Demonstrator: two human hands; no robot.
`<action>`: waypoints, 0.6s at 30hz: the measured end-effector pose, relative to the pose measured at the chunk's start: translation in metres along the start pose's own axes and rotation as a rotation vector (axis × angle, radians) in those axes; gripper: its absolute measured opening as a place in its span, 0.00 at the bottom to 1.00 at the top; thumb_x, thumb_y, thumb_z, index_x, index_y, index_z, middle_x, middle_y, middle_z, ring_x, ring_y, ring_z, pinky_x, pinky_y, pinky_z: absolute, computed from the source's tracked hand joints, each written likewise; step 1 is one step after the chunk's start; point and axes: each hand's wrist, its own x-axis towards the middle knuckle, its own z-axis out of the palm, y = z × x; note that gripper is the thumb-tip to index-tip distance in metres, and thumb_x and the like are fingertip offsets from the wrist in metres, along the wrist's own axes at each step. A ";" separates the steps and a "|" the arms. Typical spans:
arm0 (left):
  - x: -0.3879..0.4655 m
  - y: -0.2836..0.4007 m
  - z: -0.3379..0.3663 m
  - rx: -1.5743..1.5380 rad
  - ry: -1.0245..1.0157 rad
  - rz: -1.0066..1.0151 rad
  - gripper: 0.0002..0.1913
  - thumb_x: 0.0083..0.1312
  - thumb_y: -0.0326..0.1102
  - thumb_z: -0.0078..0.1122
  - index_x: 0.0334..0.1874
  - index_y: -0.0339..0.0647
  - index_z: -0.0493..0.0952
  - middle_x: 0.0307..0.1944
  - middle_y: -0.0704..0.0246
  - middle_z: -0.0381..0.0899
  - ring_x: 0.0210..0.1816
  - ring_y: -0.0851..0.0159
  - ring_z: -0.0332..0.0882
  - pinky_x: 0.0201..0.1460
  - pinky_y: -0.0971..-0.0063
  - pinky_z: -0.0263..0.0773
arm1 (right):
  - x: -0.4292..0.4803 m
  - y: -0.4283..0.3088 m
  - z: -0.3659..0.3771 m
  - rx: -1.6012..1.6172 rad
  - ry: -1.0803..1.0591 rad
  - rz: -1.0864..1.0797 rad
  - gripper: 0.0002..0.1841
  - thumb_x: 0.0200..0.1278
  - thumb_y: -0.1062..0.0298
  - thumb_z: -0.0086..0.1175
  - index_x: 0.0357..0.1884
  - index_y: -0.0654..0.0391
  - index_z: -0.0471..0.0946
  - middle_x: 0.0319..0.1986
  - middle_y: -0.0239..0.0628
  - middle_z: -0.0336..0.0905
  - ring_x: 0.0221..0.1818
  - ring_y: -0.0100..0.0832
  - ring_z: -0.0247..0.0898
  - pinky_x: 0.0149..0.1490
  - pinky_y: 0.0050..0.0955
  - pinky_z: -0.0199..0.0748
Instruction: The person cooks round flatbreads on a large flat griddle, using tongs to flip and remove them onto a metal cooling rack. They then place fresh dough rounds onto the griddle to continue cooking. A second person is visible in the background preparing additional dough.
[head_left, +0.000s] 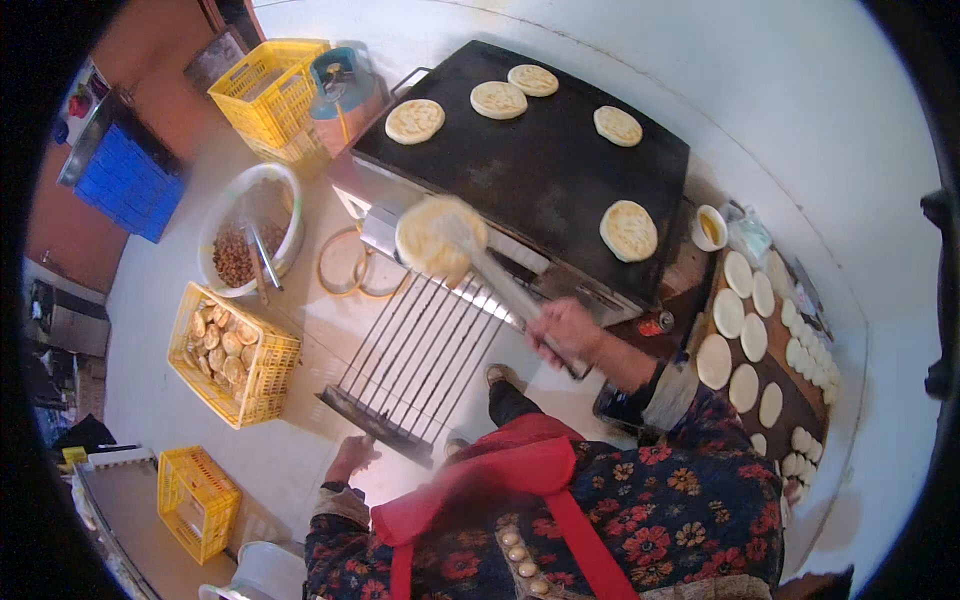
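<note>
In my right hand (566, 334) is a long metal utensil (506, 283), blurred by motion, which may be tongs or a turner. A round browned flatbread (427, 232) is at its far end, near the front edge of the black griddle (525, 180). Below lies a pulled-out wire rack (420, 356) with dark parallel bars. My left hand (354, 456) grips the near side of this rack at its dark front strip (375, 427); the fingers are partly hidden. Several flatbreads (628, 230) lie apart on the griddle, lightly browned on top.
Pale dough rounds (729, 313) and small dough pieces cover a board (787, 405) on the right, near a bowl of yellow liquid (709, 228). On the left floor stand a yellow crate of baked breads (279, 375), a white tub of brown filling (294, 247) and a gas cylinder (346, 94).
</note>
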 end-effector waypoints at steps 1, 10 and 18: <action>0.000 0.000 0.000 0.045 -0.002 0.080 0.16 0.47 0.42 0.56 0.30 0.35 0.71 0.15 0.63 0.73 0.14 0.67 0.72 0.16 0.74 0.69 | -0.018 0.022 0.014 -0.009 -0.043 -0.013 0.13 0.56 0.64 0.44 0.18 0.61 0.69 0.09 0.32 0.63 0.08 0.20 0.59 0.12 0.20 0.60; -0.011 0.014 0.009 0.017 0.143 0.094 0.14 0.43 0.38 0.60 0.19 0.33 0.70 0.13 0.65 0.72 0.13 0.68 0.71 0.15 0.76 0.67 | 0.006 0.166 0.095 0.129 0.085 0.018 0.13 0.55 0.65 0.44 0.16 0.60 0.67 0.09 0.33 0.64 0.07 0.23 0.59 0.11 0.21 0.58; -0.022 0.025 0.007 -0.001 0.133 0.082 0.15 0.43 0.39 0.60 0.23 0.32 0.71 0.13 0.64 0.72 0.12 0.68 0.71 0.14 0.76 0.68 | 0.118 0.170 0.076 0.206 0.302 -0.127 0.13 0.54 0.65 0.45 0.15 0.61 0.68 0.08 0.32 0.64 0.07 0.23 0.59 0.11 0.21 0.58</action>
